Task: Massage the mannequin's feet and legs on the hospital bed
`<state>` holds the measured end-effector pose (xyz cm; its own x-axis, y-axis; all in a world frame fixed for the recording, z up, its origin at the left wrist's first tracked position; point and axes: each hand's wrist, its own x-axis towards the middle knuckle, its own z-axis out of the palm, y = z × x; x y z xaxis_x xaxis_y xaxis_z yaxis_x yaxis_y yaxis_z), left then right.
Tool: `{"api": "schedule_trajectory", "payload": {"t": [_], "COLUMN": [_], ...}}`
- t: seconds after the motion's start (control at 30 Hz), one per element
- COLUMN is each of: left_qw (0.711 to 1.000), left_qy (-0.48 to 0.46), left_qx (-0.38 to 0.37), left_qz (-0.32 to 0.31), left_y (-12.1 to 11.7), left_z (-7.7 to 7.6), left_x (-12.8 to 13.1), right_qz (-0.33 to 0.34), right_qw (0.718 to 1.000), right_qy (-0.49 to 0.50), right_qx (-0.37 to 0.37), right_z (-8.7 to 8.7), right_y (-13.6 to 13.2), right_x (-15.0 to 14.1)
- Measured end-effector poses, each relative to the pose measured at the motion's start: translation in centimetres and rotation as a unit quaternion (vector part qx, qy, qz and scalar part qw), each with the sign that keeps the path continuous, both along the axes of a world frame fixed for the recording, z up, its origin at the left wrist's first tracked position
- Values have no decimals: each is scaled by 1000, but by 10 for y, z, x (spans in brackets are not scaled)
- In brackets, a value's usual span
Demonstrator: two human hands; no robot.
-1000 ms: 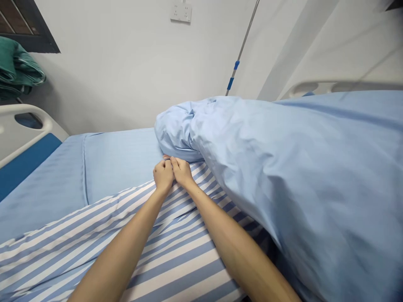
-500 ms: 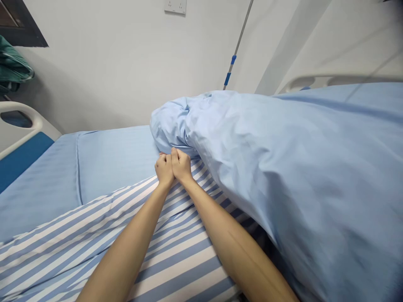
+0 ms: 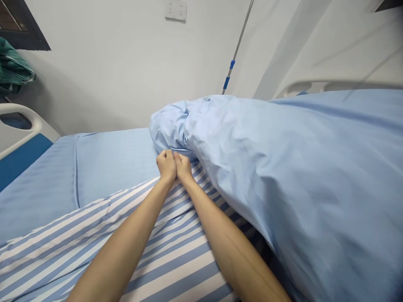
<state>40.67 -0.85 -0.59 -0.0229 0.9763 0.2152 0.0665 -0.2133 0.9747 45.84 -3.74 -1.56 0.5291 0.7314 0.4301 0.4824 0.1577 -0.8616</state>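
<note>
Both of my hands are closed side by side over the far edge of a blue-and-white striped sheet [image 3: 176,256]. My left hand [image 3: 166,164] is in a fist, its knuckles up, gripping the cloth. Touching it, my right hand [image 3: 183,167] is also curled shut, with the thumb on top. The fingertips of both are hidden. Just beyond and to the right, a puffy light-blue quilt [image 3: 270,155] lies bunched over part of the striped cloth. A light-blue bed sheet [image 3: 116,155] spreads out to the left.
A cream bed end board [image 3: 39,123] with a blue panel stands at the left, another board [image 3: 317,86] behind the quilt. A metal pole [image 3: 241,37] with blue clamps leans by the wall. A wall socket [image 3: 175,10] is above; dark green fabric [image 3: 14,69] hangs at far left.
The hands have shifted slightly at the same spot: the left has rolled into a tighter fist and the right lies a bit lower. The camera view has tilted up a little.
</note>
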Motion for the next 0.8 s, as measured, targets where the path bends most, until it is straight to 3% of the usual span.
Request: {"api": "schedule_trajectory", "payload": {"t": [0.13, 0.3, 0.53, 0.7, 0.8], "left_qw": [997, 994, 996, 1000, 997], "left_qy": [72, 108, 86, 22, 67], "left_qx": [13, 19, 7, 3, 27], "left_qz": [5, -30, -28, -13, -10], "left_y": [-3, -6, -6, -4, -8], "left_z": [-7, -15, -5, 4, -1], "left_x": [7, 4, 7, 17, 19], "right_qz": [-28, -60, 4, 17, -10], "right_qw": [998, 997, 1000, 999, 998], "right_qy": [63, -38, 4, 38, 50], "right_qx": [8, 20, 8, 9, 21], "right_z": [4, 8, -1, -3, -1], "right_y": [-2, -5, -1, 1, -1], "right_x": [2, 5, 17, 19, 20]}}
